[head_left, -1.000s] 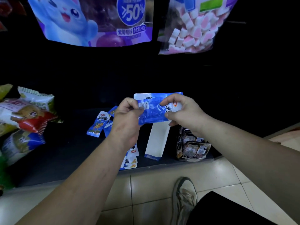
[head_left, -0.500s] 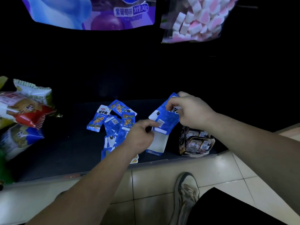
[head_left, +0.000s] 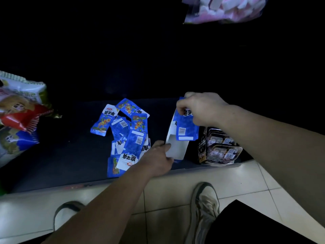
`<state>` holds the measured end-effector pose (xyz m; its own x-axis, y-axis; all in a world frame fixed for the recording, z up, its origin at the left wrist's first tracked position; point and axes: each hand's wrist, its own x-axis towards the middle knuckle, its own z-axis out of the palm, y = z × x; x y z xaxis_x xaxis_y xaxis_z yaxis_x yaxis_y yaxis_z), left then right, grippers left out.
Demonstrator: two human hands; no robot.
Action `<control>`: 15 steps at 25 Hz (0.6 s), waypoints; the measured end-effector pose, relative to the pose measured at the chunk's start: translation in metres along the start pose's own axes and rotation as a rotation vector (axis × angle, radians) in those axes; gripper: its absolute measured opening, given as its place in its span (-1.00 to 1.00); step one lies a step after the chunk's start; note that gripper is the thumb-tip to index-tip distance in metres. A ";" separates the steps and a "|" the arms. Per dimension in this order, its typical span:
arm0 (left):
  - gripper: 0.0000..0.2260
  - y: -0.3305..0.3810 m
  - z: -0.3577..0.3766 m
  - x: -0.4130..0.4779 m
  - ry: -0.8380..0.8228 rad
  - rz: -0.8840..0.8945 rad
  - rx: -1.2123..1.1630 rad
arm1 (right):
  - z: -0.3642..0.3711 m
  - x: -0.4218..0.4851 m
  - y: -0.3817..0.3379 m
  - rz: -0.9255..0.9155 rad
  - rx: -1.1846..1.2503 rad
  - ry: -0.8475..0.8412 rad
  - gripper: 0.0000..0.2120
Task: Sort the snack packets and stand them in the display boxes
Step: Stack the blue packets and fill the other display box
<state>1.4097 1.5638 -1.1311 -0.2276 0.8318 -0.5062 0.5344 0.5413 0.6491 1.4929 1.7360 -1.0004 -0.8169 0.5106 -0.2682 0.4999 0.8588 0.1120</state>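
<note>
Pinches small flat blue foil snack packet (head_left: 186, 128) by its top edge w/ right hand (head_left: 202, 110), thumb on near face, fingers curled over far side. Hangs it upright, barcode side to cam, lower end at mouth of narrow white-and-blue cardboard display box (head_left: 176, 150); can't tell if bottom edge is inside yet. Meets near-left wall of that box w/ left hand (head_left: 158, 159), fingertips against the card; can't tell if gripping or only bracing, thumb hidden. Reaches in from right w/ R forearm, wrist bent down above box; comes up from lower centre w/ L forearm, hand low at shelf level. Prob. very light, thin, floppy in the middle, slick film: best taken at sealed top or bottom seam where stiffer, not at the belly. Likely to buckle if shoved from above, so better lowered in than pushed. Prob. light thin card for the box too, apt to slide or tip on dark shelf board (head_left: 70, 155) unless braced. Shows loose heap of same blue packets (head_left: 126, 134) lying flat just left of box, some face up, some back up, and black display box (head_left: 219, 148) w/ dark packs just right of it.
</note>
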 end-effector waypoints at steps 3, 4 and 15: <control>-0.46 -0.006 0.004 -0.002 0.056 0.014 -0.090 | 0.001 -0.003 0.009 0.072 -0.047 0.035 -0.56; -0.47 -0.007 0.005 -0.004 0.055 0.028 -0.102 | 0.006 -0.002 0.009 0.101 -0.025 0.040 -0.52; -0.54 -0.005 0.014 -0.003 0.115 0.104 -0.159 | 0.082 0.013 0.005 -0.153 -0.069 0.192 -0.52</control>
<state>1.4194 1.5570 -1.1408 -0.2746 0.8875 -0.3699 0.4265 0.4572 0.7804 1.5082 1.7432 -1.0822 -0.9245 0.3676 -0.1008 0.3510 0.9242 0.1506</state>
